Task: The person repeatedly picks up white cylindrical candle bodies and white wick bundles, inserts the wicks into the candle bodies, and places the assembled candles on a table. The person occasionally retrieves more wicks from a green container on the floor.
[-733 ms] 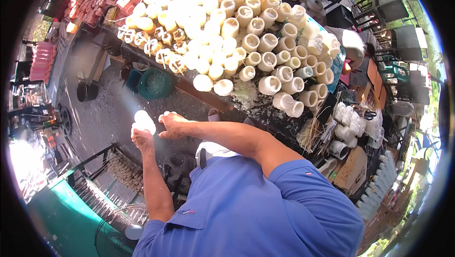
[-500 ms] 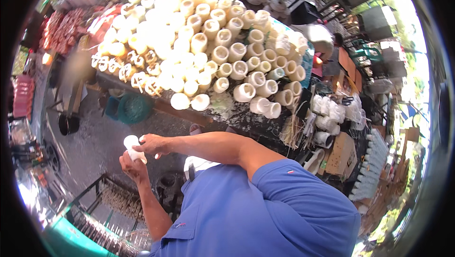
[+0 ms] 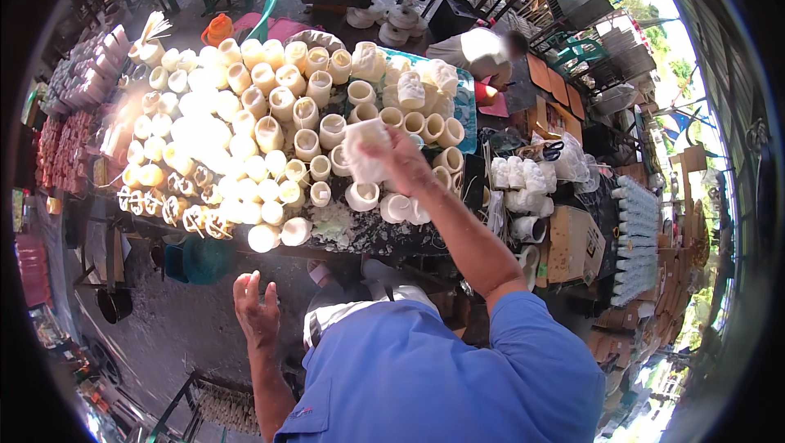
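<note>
My right hand (image 3: 402, 161) is stretched out over the table and grips a white, roughly cylindrical piece (image 3: 364, 167). Motion blurs it, and its far side is hidden from me. Right below it stand many cream, hollow, wax-like cups (image 3: 334, 129), packed close together with their mouths up. I cannot tell whether the held piece touches them. My left hand (image 3: 257, 309) is held up in front of the table's near edge, empty, its fingers apart.
White crumbs (image 3: 334, 226) lie at the table's near edge. Teal basins (image 3: 204, 258) sit on the floor below. To the right are a cardboard box (image 3: 572, 243), white bundles (image 3: 523, 177) and scissors (image 3: 553, 150). Another person (image 3: 478, 52) is bent low beyond the table.
My hands have parted. The right one has carried the white piece up and rightward over the cups, while the left has let go and spread its fingers. The view has shifted too.
</note>
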{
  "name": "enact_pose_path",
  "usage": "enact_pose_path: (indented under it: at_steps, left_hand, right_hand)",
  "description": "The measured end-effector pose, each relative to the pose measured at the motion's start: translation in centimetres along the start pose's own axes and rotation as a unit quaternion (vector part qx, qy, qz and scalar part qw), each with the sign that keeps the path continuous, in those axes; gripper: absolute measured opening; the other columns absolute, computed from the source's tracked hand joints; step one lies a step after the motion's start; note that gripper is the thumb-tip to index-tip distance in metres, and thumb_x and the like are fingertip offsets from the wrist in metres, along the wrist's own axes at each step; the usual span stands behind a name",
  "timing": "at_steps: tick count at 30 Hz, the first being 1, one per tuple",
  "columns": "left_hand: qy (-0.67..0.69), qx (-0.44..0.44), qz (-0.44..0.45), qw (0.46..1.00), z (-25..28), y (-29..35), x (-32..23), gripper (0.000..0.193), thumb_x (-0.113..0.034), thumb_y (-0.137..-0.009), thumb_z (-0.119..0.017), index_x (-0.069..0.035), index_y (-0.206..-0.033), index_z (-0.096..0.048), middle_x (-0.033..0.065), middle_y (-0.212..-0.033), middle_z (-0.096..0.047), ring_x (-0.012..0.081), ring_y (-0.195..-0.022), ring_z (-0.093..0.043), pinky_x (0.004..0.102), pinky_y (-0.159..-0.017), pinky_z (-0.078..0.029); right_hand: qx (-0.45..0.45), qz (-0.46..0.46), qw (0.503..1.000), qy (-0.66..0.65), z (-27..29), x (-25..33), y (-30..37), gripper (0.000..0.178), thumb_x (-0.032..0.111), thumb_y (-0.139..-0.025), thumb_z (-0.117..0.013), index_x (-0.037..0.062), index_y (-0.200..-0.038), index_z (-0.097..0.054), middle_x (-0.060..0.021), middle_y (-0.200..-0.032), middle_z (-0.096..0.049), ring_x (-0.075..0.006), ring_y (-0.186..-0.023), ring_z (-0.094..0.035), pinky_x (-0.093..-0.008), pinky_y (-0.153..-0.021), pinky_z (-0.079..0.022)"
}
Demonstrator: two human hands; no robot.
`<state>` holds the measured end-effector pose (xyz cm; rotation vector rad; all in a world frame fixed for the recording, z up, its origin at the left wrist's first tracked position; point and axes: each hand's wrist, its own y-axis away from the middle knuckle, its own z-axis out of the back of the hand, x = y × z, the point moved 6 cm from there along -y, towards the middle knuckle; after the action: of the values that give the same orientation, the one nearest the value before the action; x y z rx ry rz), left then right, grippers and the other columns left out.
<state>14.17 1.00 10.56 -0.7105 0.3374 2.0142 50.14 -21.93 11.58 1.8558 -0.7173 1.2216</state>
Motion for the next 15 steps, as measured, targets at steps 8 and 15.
enact_pose_path:
  at_steps: [8,15]
  left_hand:
    - [0.02,0.14,0.146,0.979,-8.1,1.2,-1.6,0.037,-0.018,-0.088,-0.078,-0.001,-0.119,-0.068,0.0219,-0.121,-0.064,0.0416,-0.112,-0.064,0.0485,-0.098,-0.051]
    - [-0.01,0.168,0.042,0.985,-13.8,0.1,-8.2,0.036,-0.018,-0.089,-0.077,-0.002,-0.12,-0.069,0.0174,-0.113,-0.067,0.0356,-0.099,-0.069,0.0442,-0.087,-0.055]
  right_hand:
    - [-0.477,-0.023,0.682,0.554,41.3,4.1,-9.9,0.039,0.012,-0.086,-0.083,-0.0005,-0.119,-0.068,-0.0146,-0.112,-0.075,-0.0239,-0.096,-0.075,-0.0382,-0.081,-0.061]
    - [-0.289,-0.227,0.778,0.51,47.1,-7.0,-17.7,0.047,0.031,-0.091,-0.074,-0.0047,-0.122,-0.071,-0.0231,-0.127,-0.072,-0.0348,-0.115,-0.072,-0.0403,-0.095,-0.059]
